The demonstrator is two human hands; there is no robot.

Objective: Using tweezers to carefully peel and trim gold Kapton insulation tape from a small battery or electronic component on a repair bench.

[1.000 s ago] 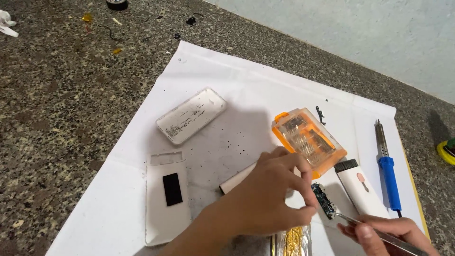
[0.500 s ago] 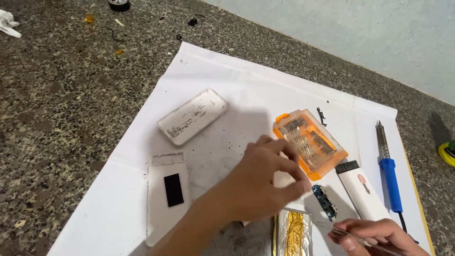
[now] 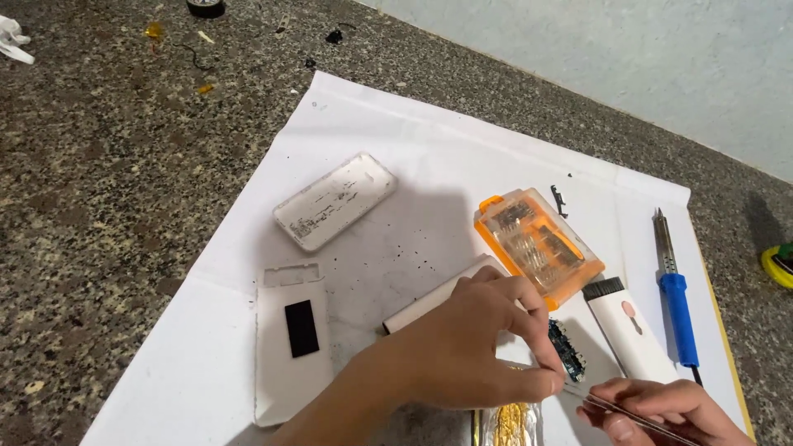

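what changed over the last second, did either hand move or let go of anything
The left hand slid down and right from beside the orange bit case, fingertips now pinched by the small circuit board. The right hand keeps holding the tweezers. White covers, soldering iron and case stayed put.

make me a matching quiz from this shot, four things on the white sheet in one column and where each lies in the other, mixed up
Things:
1. blue-handled soldering iron
2. orange clear-lidded screwdriver bit case
3. white rounded plastic cover with scuffed inside
4. white flat panel with a black rectangle

Places:
A. near the sheet's lower left, left of the left hand
B. the sheet's middle, just above the left hand's fingers
C. along the sheet's right edge
D. upper left part of the sheet, apart from the hands

Pairs: 1-C, 2-B, 3-D, 4-A
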